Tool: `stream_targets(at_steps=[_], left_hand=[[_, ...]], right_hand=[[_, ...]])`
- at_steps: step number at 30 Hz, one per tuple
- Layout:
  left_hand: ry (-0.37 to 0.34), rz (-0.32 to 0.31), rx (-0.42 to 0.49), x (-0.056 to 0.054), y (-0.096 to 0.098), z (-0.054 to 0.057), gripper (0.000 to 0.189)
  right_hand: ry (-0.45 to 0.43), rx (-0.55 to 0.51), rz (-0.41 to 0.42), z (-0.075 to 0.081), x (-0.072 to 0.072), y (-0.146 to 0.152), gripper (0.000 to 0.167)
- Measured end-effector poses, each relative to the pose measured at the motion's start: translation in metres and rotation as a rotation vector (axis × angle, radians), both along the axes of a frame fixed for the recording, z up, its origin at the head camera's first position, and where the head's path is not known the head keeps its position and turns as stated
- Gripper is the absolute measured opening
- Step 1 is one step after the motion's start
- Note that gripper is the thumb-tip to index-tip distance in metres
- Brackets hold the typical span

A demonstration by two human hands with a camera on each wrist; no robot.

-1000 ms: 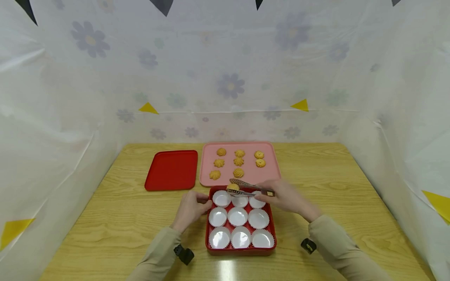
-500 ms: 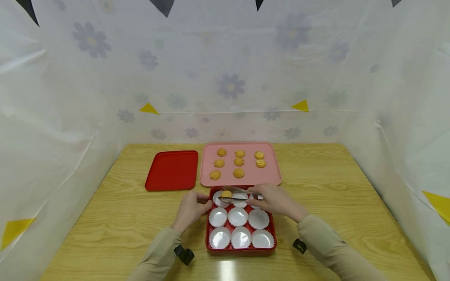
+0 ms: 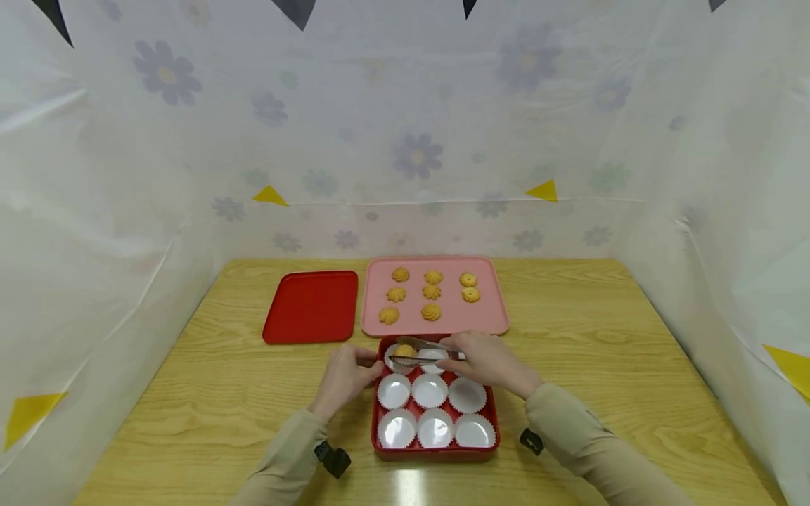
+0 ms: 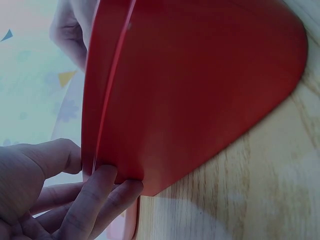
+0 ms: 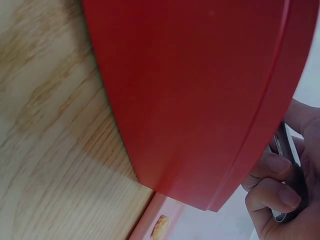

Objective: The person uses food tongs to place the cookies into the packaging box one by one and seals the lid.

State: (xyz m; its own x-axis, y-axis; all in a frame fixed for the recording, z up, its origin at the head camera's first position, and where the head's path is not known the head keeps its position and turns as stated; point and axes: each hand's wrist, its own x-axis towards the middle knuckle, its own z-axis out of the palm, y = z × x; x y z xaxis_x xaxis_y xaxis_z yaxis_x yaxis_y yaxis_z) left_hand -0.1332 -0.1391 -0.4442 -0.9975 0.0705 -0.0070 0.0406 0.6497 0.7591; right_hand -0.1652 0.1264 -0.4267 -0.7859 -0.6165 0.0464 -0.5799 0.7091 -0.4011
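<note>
A butter cookie [image 3: 405, 353] is sitting at the back-left paper cup [image 3: 390, 363], partly hidden by the metal tongs [image 3: 418, 360] clasping it; whether it is touching the cup's floor is hard to tell. The right hand [image 3: 487, 358] is covering most of the back-right cup, and the box's wall is blocking both wrist views of the cookie. Compared with one second ago, cookie and tongs are lying farther left, off the back-middle cup. The cookie is resting between both hands: the right is gripping the tongs with curled fingers, while the left hand [image 3: 344, 376] is pinching the red box [image 3: 436, 455] at its rim, just beside the cookie.
</note>
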Motion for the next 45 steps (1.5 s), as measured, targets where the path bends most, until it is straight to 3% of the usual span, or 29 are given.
stream_targets(at_steps=[9, 20, 27, 37, 45], left_hand=[[0.008, 0.003, 0.004, 0.000, 0.000, 0.001, 0.016], [0.006, 0.007, -0.009, 0.001, 0.000, 0.002, 0.018], [0.018, 0.004, -0.009, 0.000, 0.000, 0.001, 0.017], [0.011, 0.007, 0.007, 0.001, 0.000, -0.001, 0.017], [-0.022, 0.017, 0.029, 0.001, 0.001, -0.001, 0.017]], right_hand=[[-0.025, -0.010, 0.001, -0.001, -0.002, -0.004, 0.027], [-0.039, 0.002, -0.015, -0.001, 0.000, -0.007, 0.018], [-0.030, -0.013, -0.003, -0.001, -0.001, -0.005, 0.020], [-0.077, -0.114, 0.003, -0.002, 0.005, 0.007, 0.013], [-0.153, -0.269, -0.020, -0.005, 0.009, 0.022, 0.011]])
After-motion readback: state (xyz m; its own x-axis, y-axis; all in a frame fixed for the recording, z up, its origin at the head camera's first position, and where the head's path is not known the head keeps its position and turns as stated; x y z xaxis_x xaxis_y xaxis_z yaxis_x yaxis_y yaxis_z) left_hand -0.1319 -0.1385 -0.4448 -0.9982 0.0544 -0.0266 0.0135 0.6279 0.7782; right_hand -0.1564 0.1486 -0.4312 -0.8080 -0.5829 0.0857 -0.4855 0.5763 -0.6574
